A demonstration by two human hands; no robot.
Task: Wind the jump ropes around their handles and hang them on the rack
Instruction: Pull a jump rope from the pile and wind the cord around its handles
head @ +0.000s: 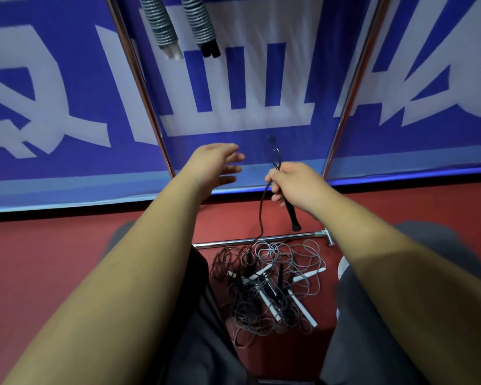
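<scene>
My right hand [295, 182] grips a black jump-rope handle [292, 215] that points down. Its black rope [261, 207] loops above my fist and trails down to the pile. My left hand [217, 162] is held out with its fingers spread, holding nothing, a little left of the rope loop. A tangled pile of jump ropes [267, 287] with white and black handles lies on the red floor between my knees. Two wound ropes hang at the top, one with white handles [161, 23], one with black handles [203, 23].
The rack's chrome uprights [139, 87] [353, 87] slant up on both sides in front of a blue and white banner [242, 87]. A chrome base bar [261, 240] lies across the red floor [39, 259] just beyond the pile.
</scene>
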